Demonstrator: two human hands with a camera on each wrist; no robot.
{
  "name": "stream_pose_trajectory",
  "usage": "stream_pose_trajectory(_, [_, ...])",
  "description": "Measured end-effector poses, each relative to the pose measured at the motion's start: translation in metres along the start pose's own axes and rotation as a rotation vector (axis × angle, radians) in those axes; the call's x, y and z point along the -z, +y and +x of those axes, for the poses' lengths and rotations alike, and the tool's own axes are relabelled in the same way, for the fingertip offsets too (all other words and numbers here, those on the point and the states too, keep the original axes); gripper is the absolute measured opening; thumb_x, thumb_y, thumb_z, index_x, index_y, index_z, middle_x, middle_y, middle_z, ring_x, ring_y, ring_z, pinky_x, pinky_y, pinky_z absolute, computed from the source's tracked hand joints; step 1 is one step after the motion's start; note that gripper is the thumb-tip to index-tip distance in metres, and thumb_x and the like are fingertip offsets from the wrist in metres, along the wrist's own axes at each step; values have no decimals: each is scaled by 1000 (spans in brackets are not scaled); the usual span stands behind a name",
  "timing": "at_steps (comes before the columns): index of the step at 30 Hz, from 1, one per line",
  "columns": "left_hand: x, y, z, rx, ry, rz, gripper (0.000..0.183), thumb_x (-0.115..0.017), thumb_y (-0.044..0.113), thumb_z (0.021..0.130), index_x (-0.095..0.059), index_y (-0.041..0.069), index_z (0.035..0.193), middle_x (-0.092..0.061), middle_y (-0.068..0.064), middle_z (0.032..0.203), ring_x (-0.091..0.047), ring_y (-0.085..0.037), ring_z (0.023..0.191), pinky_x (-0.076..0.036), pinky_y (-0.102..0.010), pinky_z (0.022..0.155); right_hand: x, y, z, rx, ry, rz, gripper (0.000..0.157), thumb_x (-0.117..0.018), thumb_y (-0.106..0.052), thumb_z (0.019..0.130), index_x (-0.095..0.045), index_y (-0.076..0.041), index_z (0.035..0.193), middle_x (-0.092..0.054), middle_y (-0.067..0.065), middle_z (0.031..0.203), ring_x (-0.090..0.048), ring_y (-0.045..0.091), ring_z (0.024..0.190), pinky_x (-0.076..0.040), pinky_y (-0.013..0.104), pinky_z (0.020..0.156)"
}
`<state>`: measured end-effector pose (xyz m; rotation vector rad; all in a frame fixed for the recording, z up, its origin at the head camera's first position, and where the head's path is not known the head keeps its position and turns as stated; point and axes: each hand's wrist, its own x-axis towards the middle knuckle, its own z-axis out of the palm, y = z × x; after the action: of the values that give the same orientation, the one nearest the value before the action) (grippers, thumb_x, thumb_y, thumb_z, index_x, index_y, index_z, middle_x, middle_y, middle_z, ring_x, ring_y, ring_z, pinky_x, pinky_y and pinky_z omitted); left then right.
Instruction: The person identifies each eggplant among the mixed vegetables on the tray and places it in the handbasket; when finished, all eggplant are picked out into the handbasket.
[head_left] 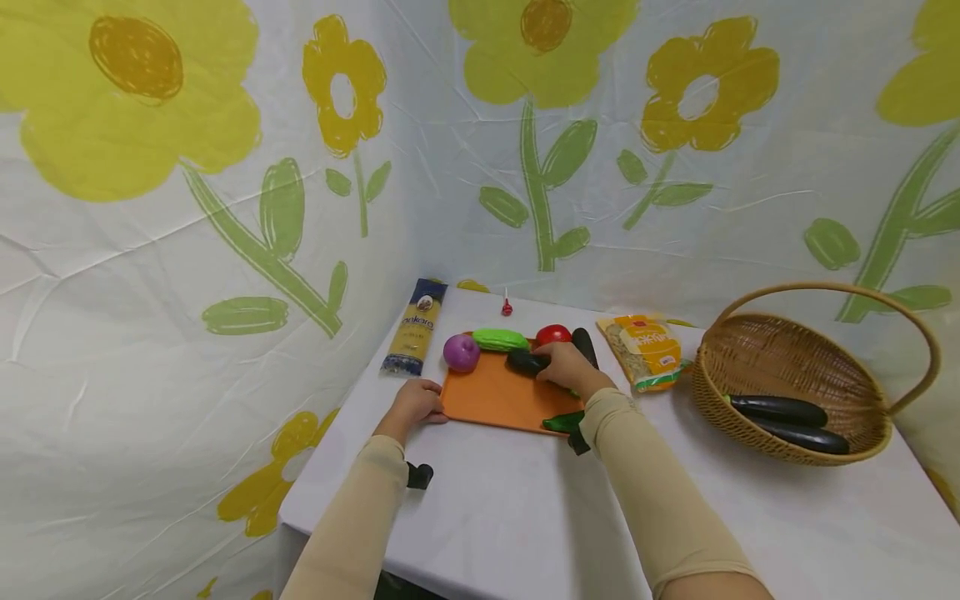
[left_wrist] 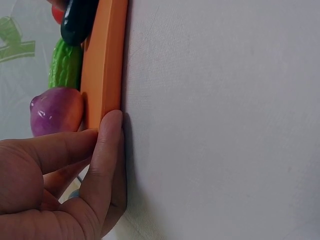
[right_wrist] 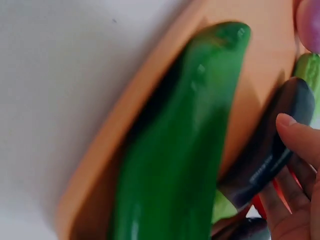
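Note:
An orange cutting board [head_left: 487,387] lies on the white table, and my left hand [head_left: 414,404] pinches its near left corner. Over the board, my right hand [head_left: 564,367] holds a dark eggplant [right_wrist: 272,142], thumb on top and fingers behind. Along the board's far side are a purple onion [head_left: 461,353], a bumpy green cucumber-like vegetable [head_left: 500,339] and a red tomato [head_left: 553,334]. A second long dark vegetable [head_left: 584,345] lies at the right, partly hidden by my right hand. Nearest my right wrist, a green pepper [right_wrist: 175,145] rests at the board's near right edge.
A blue and gold pasta packet [head_left: 415,327] lies left of the board. To the right are a yellow food packet [head_left: 643,352] and a handled wicker basket [head_left: 712,400] with two eggplants [head_left: 787,423]. A small red object [head_left: 507,308] with a white stick lies behind.

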<state>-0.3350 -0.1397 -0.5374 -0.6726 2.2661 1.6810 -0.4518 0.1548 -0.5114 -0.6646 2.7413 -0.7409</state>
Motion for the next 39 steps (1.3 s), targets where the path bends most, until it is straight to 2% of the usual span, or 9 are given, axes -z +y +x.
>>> stream_pose_trajectory(6, [-4, 3, -5, -6, -5, -7, 41, -64, -10, 89, -63, -3, 129, -57, -22, 110, -70, -23, 69, -64, -32, 67, -4, 1, -5, -33, 16, -11, 50, -80, -8, 86, -65, 2, 133, -67, 15, 127, -59, 28, 106, -51, 45, 104])
stream_pose_trajectory(9, [-5, 4, -5, -11, -8, -12, 41, -65, -10, 88, -63, -3, 129, -57, -23, 111, -69, -22, 69, -64, -32, 67, -3, 0, -7, -23, 22, -20, 48, -79, -8, 86, -66, 2, 131, -68, 15, 124, -59, 28, 103, -52, 45, 102])
stream_pose_trajectory(15, [-5, 3, -4, -32, -15, -17, 43, -64, -11, 88, -62, -5, 130, -57, -25, 114, -69, -22, 69, -64, -32, 66, 5, -3, -8, 1, 27, -17, 46, -77, -10, 88, -66, -2, 132, -67, 13, 127, -58, 28, 106, -50, 46, 104])
stream_pose_trajectory(19, [-5, 3, -5, -35, -11, -13, 42, -64, -11, 88, -62, -5, 130, -57, -26, 113, -69, -22, 68, -64, -32, 66, 16, -6, -10, -15, 27, 22, 45, -76, -9, 89, -68, -7, 133, -65, 10, 128, -55, 29, 111, -49, 48, 105])
stream_pose_trajectory(23, [-4, 1, -3, -28, -9, -1, 42, -64, -11, 88, -62, -6, 129, -57, -26, 111, -70, -23, 67, -64, -32, 65, 28, -9, -13, 11, 46, 31, 44, -73, -5, 88, -68, -7, 132, -66, 12, 126, -57, 29, 113, -49, 46, 103])
stream_pose_trajectory(26, [-2, 0, -1, -19, -7, 9, 41, -63, -11, 89, -62, -6, 130, -57, -24, 109, -70, -22, 67, -64, -32, 65, 38, -10, -16, 31, 55, 42, 45, -73, -4, 88, -66, -6, 133, -66, 15, 126, -60, 30, 113, -50, 46, 102])
stream_pose_trajectory(30, [0, -1, 0, -16, -6, 3, 42, -64, -12, 88, -62, -6, 130, -57, -23, 108, -69, -22, 67, -64, -33, 66, 52, -11, -22, 9, 64, 61, 48, -74, -7, 89, -65, -4, 136, -65, 19, 128, -61, 32, 111, -52, 47, 101])
stream_pose_trajectory(39, [1, 0, -2, -23, -24, 3, 43, -63, -13, 89, -61, -7, 131, -56, -25, 110, -69, -22, 68, -64, -33, 68, 89, -4, -42, 8, 122, 13, 52, -74, -8, 89, -60, 2, 138, -64, 24, 125, -62, 35, 106, -56, 47, 94])
